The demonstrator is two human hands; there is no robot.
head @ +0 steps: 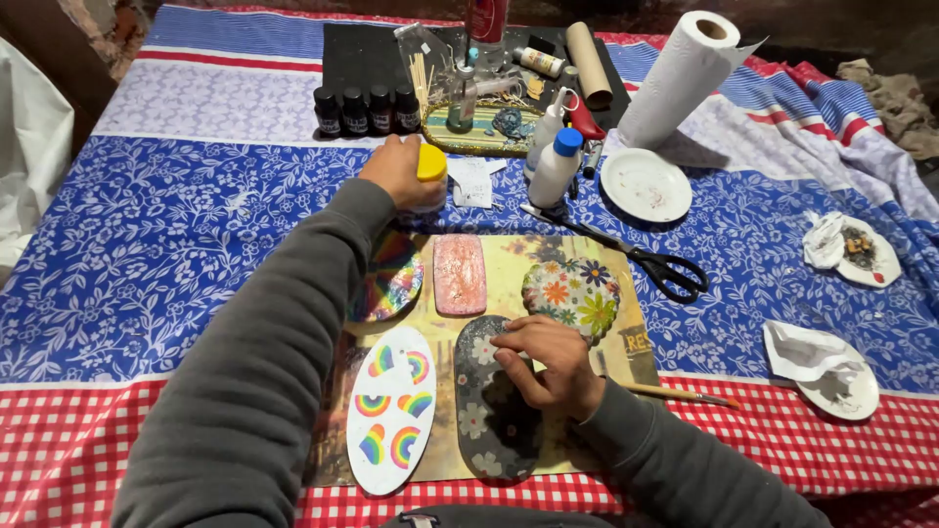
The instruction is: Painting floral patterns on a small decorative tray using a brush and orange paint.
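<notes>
My left hand (396,168) is stretched forward and wrapped around a jar with a yellow lid (430,163), which stands just past the far edge of a yellowish work mat (509,293). My right hand (550,364) presses its fingertips on a dark grey oval plaque with pale flowers (484,411) lying on the mat. To its left lies a white oval with rainbows (391,411). Farther back on the mat are a rainbow-swirl disc (389,279), a pink glittery rectangle (459,275) and a flowered heart (572,293).
Black scissors (646,256) lie right of the mat, a brush (680,395) near my right forearm. At the back stand several small dark bottles (367,110), white glue bottles (555,168), a paper towel roll (680,78), a white plate (646,184). Plates with crumpled paper (831,376) sit at right.
</notes>
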